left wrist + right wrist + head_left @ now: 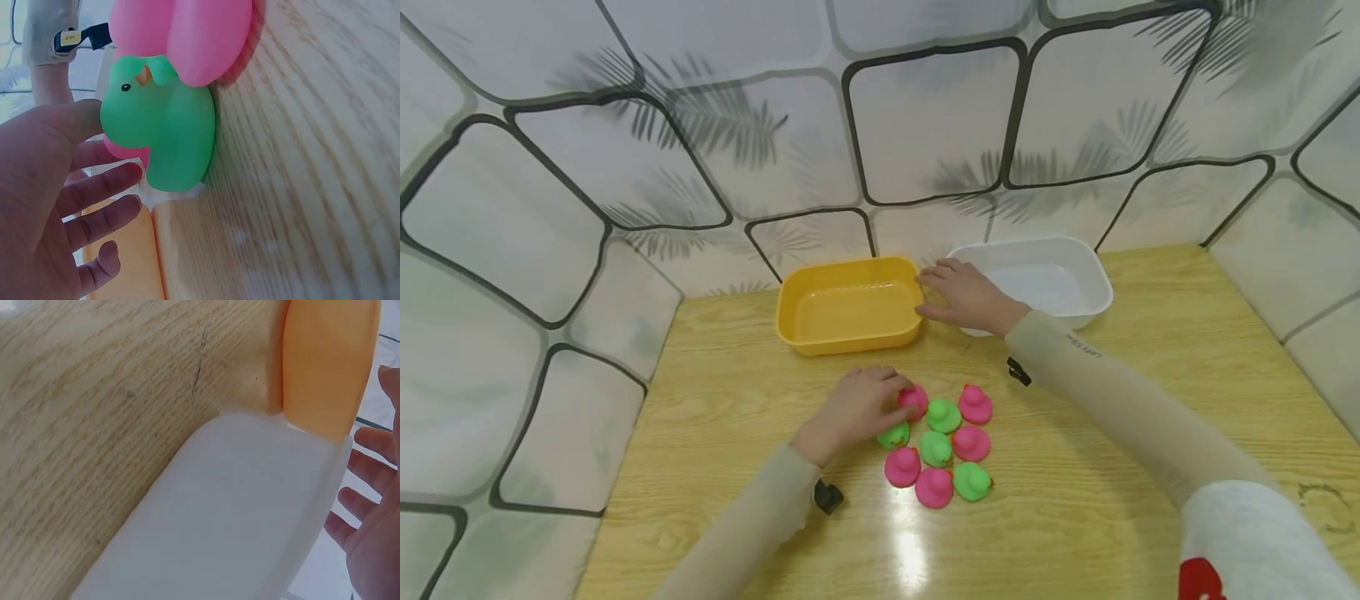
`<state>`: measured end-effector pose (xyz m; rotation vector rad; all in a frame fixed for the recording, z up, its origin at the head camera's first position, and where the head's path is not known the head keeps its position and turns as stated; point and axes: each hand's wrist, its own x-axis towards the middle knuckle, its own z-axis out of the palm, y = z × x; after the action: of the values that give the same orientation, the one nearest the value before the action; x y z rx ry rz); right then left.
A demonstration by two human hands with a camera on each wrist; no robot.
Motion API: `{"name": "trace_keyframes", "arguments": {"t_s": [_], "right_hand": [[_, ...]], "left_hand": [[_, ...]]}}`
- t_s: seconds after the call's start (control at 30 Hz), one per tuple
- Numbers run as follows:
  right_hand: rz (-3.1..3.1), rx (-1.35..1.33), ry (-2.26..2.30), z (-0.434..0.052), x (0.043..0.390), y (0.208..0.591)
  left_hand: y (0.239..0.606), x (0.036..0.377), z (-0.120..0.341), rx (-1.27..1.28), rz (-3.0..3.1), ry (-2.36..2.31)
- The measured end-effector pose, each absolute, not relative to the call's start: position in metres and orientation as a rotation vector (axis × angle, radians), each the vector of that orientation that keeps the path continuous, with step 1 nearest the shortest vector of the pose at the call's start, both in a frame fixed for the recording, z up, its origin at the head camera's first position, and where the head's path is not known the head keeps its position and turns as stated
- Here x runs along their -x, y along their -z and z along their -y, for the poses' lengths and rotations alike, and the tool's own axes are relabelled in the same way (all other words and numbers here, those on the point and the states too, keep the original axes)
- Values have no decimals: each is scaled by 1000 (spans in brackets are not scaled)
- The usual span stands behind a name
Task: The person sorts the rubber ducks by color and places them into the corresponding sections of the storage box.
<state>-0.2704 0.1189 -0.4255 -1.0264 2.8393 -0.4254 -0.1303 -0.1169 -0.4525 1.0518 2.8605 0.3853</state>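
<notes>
Several pink and green rubber ducks stand grouped on the wooden table. My left hand (856, 409) is at the left side of the group, thumb and fingers spread, beside a green duck (169, 128) and near a pink duck (913, 400). In the left wrist view the thumb reaches the green duck's head, though contact is unclear. My right hand (967, 296) hovers where a yellow tub (850, 343) and a white tub (206, 506) meet. Its fingers are spread and loosely bent above the rims, and nothing shows in its grasp.
Both tubs stand at the back of the wooden table (715, 433), with a fabric-covered wall (936, 125) behind. More ducks, such as a green duck (972, 482) and a pink duck (975, 404), sit close together in the middle.
</notes>
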Motion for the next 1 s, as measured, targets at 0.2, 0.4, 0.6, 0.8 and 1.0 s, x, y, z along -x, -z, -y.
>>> {"name": "trace_keyframes", "arguments": {"t_s": [0.2,0.4,0.6,0.8,1.0], "right_hand": [[-2840,1030,422,-117,268,427],[-2853,1034,411,-113,267,428],[-2863,1036,399,-112,268,430],[-2862,1058,415,-114,269,433],[-2862,1058,431,-114,270,433]], "left_hand": [[452,128,116,-1030,-2866,-373],[453,128,116,-1041,-2883,-374],[449,128,118,-1069,-2889,-387],[437,131,123,-1072,-2893,-419],[421,138,132,-1050,-2913,-444]]}}
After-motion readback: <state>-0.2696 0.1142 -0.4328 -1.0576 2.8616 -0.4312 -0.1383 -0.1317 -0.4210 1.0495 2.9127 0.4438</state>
